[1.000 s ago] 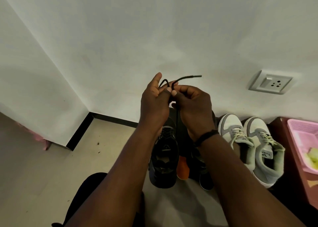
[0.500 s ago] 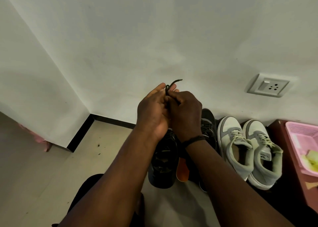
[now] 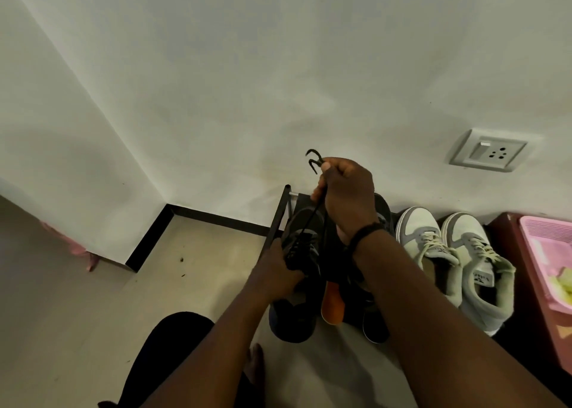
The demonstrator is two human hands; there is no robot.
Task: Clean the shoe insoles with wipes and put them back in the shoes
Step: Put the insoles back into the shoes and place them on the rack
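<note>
While a dark knee (image 3: 173,339) and bare toes (image 3: 255,364) are seen nearest the camera, the left hand (image 3: 275,271) is clamped on the tongue of a black shoe (image 3: 297,308) resting on the floor. An orange insole (image 3: 332,305) is wedged upright between that shoe and a second black shoe (image 3: 376,324), which is largely hidden by the right forearm. Just beside them to the right, two grey-white sneakers (image 3: 448,253) are parked. Further up, the right hand (image 3: 348,197) is clenched around a black lace (image 3: 312,219), which is pulled taut from the first shoe, its ends curling above the fist. A pink basket (image 3: 544,253) is seen at the right edge, and a socket (image 3: 487,154) on the wall beyond.
</note>
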